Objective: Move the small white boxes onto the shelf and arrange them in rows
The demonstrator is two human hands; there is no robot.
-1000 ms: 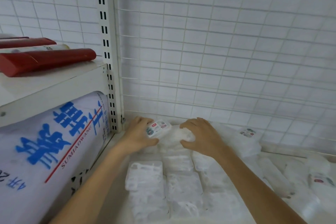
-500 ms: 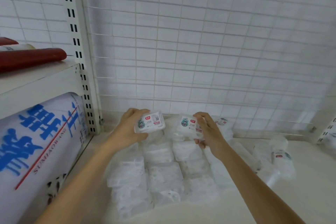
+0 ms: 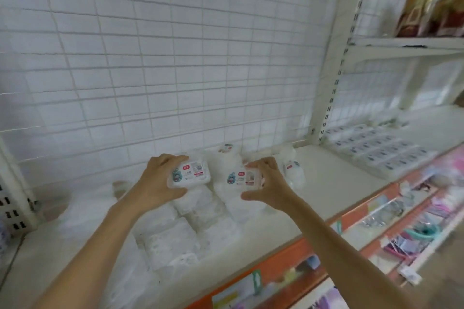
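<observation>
The left hand (image 3: 155, 184) grips one box (image 3: 190, 174); the right hand (image 3: 270, 187) grips another (image 3: 242, 178). More boxes (image 3: 175, 241) lie on the shelf (image 3: 334, 178) at 6 o'clock of both.

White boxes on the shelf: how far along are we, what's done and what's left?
Partly done. Several white boxes already lie in rows on the shelf. In hand: the left hand holds one labelled box, the right hand another, both above the rows. Left: setting these two down and straightening the loose boxes near the back grid.
</observation>
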